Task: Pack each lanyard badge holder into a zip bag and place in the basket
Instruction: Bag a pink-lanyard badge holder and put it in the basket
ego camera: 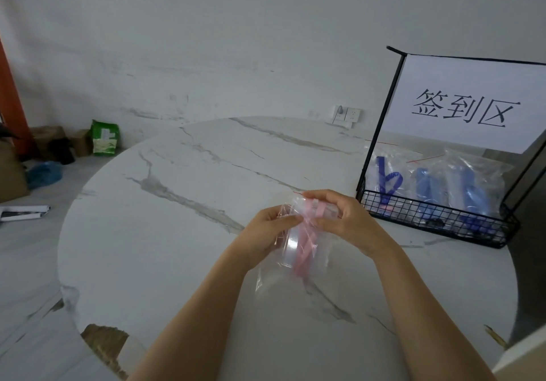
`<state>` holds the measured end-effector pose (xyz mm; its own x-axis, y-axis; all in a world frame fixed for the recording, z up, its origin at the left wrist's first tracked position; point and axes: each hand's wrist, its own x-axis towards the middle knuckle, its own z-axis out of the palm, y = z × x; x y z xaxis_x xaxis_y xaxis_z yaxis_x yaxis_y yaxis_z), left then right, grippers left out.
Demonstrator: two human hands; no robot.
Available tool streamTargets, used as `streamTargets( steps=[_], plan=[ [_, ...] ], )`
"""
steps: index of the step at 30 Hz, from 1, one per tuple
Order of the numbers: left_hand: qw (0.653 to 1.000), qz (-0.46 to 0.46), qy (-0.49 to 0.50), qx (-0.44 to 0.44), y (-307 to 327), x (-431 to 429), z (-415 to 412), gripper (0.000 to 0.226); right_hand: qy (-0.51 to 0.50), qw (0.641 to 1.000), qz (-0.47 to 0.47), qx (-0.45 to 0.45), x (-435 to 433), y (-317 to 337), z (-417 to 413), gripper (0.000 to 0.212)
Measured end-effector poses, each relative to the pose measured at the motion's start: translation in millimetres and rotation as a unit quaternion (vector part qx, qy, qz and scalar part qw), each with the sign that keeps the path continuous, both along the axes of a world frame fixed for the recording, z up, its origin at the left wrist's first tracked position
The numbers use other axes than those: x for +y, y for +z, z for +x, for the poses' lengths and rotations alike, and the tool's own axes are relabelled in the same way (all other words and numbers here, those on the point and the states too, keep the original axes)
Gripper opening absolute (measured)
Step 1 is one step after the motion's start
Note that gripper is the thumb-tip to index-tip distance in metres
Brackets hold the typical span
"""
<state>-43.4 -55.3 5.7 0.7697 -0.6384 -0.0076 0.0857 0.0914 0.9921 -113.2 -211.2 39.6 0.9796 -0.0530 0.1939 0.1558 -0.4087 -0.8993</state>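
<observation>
Presently, item by item.

- **Left hand** (pixel 273 222): the thumb and fingers pinch the left side of the bag's mouth.
- **Right hand** (pixel 342 218): the fingers curl over the right side of the same mouth and pinch it. Whether the zip beneath them is sealed cannot be told.
- **Bag** (pixel 291 255): clear plastic, held between both hands over the middle of the table. The mouth is at the hands and the body trails toward the near edge, so its long axis runs far-to-near. Whether the lower end touches the table is unclear.
- **Lanyard** (pixel 304 247): a folded pink strap inside the bag, lying along the bag's length. The badge holder itself shows only as a patch of glare.
- **Table** (pixel 177 203): a round, white, marble-patterned top.
- **Basket** (pixel 437 218): black wire with a tall frame, standing at the table's right edge. It sits to the right of the hands and slightly beyond them, apart from both, with the right hand nearer.
- **Packed bags** (pixel 443 179): clear bags with blue straps inside, standing in the basket.
- **Sign** (pixel 464 106): a white sheet with printed characters, hung on the basket's frame.
- **Green packet** (pixel 105 138): on the floor past the table's far left edge, among cartons.

The step in hand looks to be closing the zip. The carry that follows would go rightward and is probably the right hand's job.
</observation>
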Motion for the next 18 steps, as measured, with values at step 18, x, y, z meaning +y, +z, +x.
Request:
streamTargets(
  steps=[18],
  plan=[
    [0.989,-0.088,0.105,0.057,18.4,8.5,-5.2,0.022,-0.045,0.992,0.118,0.016,-3.2,-5.8,7.7,0.030]
  ],
)
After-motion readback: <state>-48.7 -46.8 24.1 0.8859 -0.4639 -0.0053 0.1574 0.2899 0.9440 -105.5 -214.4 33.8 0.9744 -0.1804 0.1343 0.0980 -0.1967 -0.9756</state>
